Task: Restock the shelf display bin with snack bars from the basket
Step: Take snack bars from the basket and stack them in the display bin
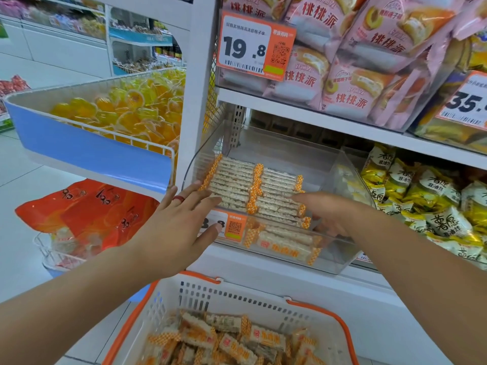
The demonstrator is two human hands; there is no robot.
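clear plastic bin (342,164) mid-frame, neat rows of flat ridged snack bars (237,180), left hand (179,219) flat with fingers spread on them, right hand (324,212) fingers curled over bars' edge, white perforated basket (237,293) below

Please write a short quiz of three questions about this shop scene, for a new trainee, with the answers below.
1. True or false: the white plastic basket with orange handles is empty.
2. Where do the stacked snack bars in orange-checked wrappers lie? A) in the clear plastic display bin B) in the wire bin with the blue front C) on the floor
3. Fill in: the left hand wears a red ____ on one finger.

Key
1. False: many snack bars lie in it.
2. A. The left hand's straight fingers reach the stack; the right hand reaches into the bin at the stack's other end.
3. ring
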